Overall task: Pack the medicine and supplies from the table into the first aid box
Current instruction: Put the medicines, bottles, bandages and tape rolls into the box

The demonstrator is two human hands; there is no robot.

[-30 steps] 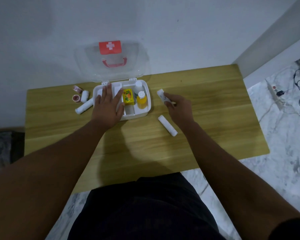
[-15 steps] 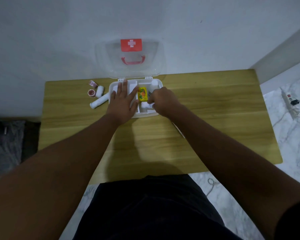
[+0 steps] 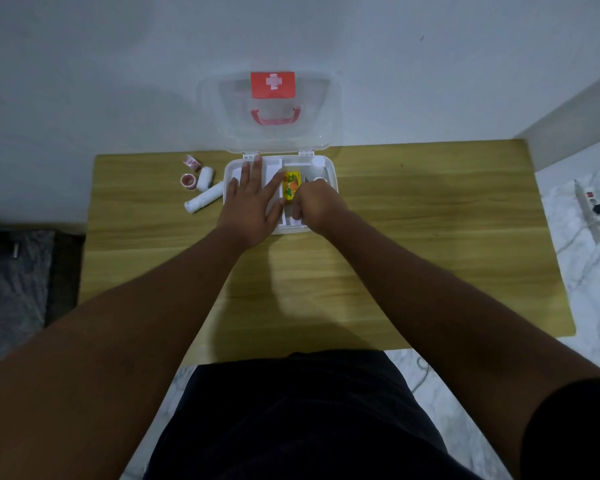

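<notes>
Grip, left: left hand (image 3: pixel 253 206) lies flat and spread on the left half of the first aid box (image 3: pixel 330 174), fingers straight, holding nothing (it seems to steady the box).
Grip, right: right hand (image 3: pixel 314 209) is curled, knuckles up, over the right front of the box; something white shows under the fingertips, but I cannot tell whether it is gripped or already let go.
Step in hand: by my reading, a white item is being set down into a front compartment.
Supplies left on the table: two small reddish tape rolls (image 3: pixel 189 180), a short white roll (image 3: pixel 204 178) and a longer white roll (image 3: pixel 205 201), all just beside the box's left wall, on the wooden table (image 3: pixel 430 209).
Box contents: a yellow packet (image 3: pixel 290 187) in a middle compartment, between the two hands; a white cap (image 3: pixel 317 163) at the back right corner; the rest is hidden by the hands.
Lid: clear lid (image 3: pixel 312 109) stands upright against the wall, red handle showing.
Next move: likely calls for freeing the right hand, then reaching across to the left-side rolls (the left hand is nearer).
</notes>
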